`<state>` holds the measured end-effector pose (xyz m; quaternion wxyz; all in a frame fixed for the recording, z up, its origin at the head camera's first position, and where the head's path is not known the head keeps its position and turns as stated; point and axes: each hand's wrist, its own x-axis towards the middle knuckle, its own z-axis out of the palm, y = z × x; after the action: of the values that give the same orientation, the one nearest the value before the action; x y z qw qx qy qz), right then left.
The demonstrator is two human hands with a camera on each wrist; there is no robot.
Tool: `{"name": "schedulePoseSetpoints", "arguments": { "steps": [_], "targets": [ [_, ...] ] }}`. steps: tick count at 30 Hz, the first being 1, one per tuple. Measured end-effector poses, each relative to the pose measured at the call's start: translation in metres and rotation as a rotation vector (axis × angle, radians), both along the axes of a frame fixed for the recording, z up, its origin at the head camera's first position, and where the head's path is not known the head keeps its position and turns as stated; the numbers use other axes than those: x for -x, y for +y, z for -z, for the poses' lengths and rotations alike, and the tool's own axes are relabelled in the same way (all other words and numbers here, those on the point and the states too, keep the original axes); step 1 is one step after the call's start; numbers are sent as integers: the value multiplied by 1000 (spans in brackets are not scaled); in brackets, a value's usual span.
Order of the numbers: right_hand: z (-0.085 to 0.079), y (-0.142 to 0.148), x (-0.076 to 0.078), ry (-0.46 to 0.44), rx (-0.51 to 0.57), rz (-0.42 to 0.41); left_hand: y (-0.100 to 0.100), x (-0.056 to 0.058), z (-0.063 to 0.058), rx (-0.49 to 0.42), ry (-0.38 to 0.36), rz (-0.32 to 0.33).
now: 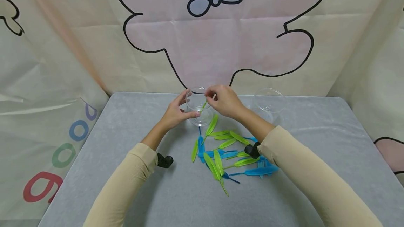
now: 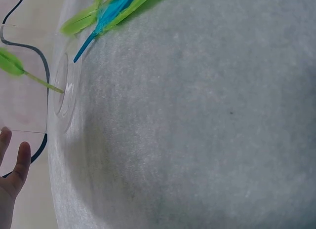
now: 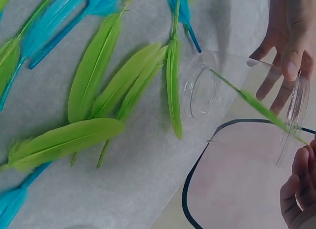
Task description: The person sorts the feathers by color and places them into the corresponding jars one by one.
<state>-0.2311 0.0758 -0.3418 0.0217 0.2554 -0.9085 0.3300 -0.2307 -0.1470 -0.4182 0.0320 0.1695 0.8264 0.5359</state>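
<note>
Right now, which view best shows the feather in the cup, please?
The right wrist view: the green feather slants large through the clear cup. The left wrist view crops it; the head's shows it small.

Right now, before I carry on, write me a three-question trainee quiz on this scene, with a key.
1. True or false: the left hand grips a clear cup while the right hand pinches a lime-green feather at the cup's mouth.
2. Multiple choice: what colors are the loose feathers on the gray tablecloth? A, red and white; B, lime green and blue; C, purple and orange.
3. Short answer: which part of the pinched feather points toward the cup's base?

Key: 1, true; 2, B; 3, its bare quill.
</note>
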Motion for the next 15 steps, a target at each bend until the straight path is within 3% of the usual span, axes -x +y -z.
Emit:
{"name": "schedulePoseSetpoints", "arguments": {
  "steps": [7,14,15],
  "targets": [
    [-4,12,2,4,49,42,1,0,0,6,2,-5],
    [8,33,11,-25,88,100,10,-23,-38,-10,-18,18],
    [10,35,11,-35,87,100,10,-23,-38,-11,-16,20]
  ]
}}
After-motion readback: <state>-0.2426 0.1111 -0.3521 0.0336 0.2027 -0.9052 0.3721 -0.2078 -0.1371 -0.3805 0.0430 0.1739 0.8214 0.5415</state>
